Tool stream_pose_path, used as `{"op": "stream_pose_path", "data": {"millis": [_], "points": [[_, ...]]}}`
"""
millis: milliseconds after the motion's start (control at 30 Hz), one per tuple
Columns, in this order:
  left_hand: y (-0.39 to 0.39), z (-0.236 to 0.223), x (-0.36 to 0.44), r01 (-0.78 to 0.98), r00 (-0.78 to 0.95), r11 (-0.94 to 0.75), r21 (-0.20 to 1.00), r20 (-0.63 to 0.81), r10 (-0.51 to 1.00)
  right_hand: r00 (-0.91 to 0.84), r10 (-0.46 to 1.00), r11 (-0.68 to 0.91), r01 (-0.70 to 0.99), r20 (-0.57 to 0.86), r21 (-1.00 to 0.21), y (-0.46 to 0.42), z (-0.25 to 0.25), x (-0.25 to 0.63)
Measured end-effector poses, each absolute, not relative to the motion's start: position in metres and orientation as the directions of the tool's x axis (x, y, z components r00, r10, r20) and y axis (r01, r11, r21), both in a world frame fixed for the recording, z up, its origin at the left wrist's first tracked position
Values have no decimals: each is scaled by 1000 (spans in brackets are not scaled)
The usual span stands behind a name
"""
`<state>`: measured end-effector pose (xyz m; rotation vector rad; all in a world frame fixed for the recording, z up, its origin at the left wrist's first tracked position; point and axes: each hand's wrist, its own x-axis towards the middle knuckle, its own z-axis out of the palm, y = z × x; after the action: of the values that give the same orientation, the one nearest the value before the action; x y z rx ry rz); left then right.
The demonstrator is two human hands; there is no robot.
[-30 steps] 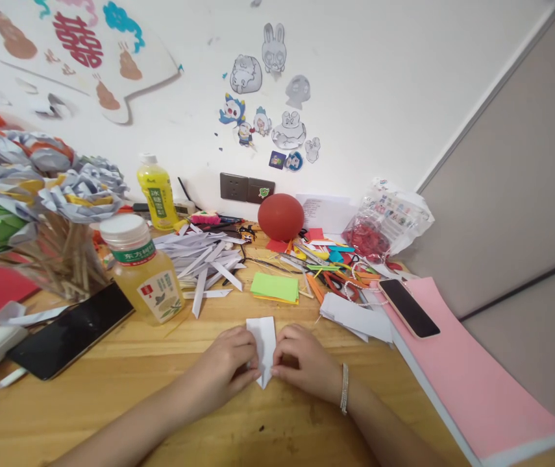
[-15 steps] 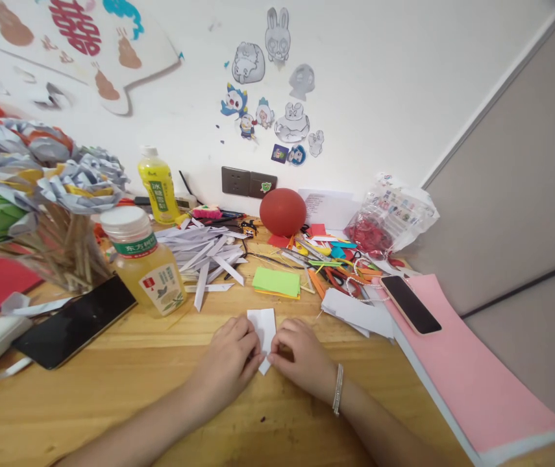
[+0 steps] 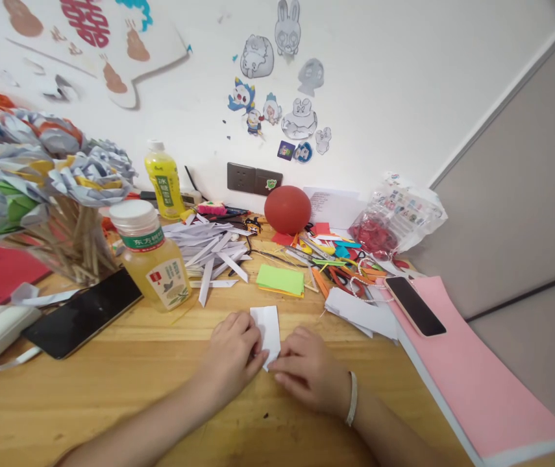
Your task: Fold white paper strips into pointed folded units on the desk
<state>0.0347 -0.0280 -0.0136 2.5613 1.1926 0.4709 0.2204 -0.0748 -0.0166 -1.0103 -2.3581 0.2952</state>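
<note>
A small white piece of paper (image 3: 268, 327) with a crease down its length lies on the wooden table between my hands. Its lower end looks folded to a point. My left hand (image 3: 235, 347) is closed on the paper's left edge, the thumb near the lower end. At the lower right edge, my right hand (image 3: 309, 366) has its fingertips against the paper, fingers curled together; a bracelet (image 3: 352, 399) circles that wrist. Just beyond the paper sits a stack of green and yellow paper slips (image 3: 280, 279).
White paper strips (image 3: 211, 250) pile up behind, left of a red balloon (image 3: 287, 209). Two drink bottles (image 3: 153, 263), a black phone (image 3: 85, 314) and paper flowers (image 3: 87, 175) stand or lie left. At right are scissors (image 3: 348, 280), pink paper (image 3: 481, 370) and another phone (image 3: 414, 306).
My right hand has shifted slightly right and down along the paper's lower edge, its fingers straighter. My left hand stays on the paper. The whole view has shifted slightly.
</note>
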Motion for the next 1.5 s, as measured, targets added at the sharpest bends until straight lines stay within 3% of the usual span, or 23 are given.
{"op": "stream_pose_path", "data": {"millis": [100, 167, 367, 500, 733, 900, 1133, 1400, 1500], "points": [[-28, -14, 34, 679, 606, -620, 394, 175, 776, -669, 642, 764, 601, 374, -236, -78, -18, 223], [-28, -13, 34, 685, 600, -611, 397, 168, 782, -691, 636, 769, 603, 343, -211, -79, -19, 223], [-29, -13, 35, 695, 610, -617, 368, 153, 778, -728, 627, 770, 525, 277, -363, -76, -16, 227], [-29, -14, 34, 694, 615, -628, 352, 164, 771, -702, 642, 760, 525, 309, -383, -74, -14, 230], [-29, -13, 35, 699, 617, -638, 323, 177, 767, -683, 656, 747, 647, 320, -150, -66, -14, 241], [-30, -13, 35, 709, 608, -630, 318, 177, 774, -650, 659, 722, 687, 378, -78, -67, -10, 243], [-28, -14, 29, 767, 545, -579, 276, 195, 816, -730, 609, 791, 590, 309, -165, -73, -17, 228], [-3, -8, 6, 804, 493, -567, 179, 333, 804, -670, 662, 750, 589, 335, -303, -67, -21, 233], [6, -9, -2, 825, 457, -538, 174, 356, 815, -641, 680, 733, 610, 356, -302, -63, -24, 234]]}}
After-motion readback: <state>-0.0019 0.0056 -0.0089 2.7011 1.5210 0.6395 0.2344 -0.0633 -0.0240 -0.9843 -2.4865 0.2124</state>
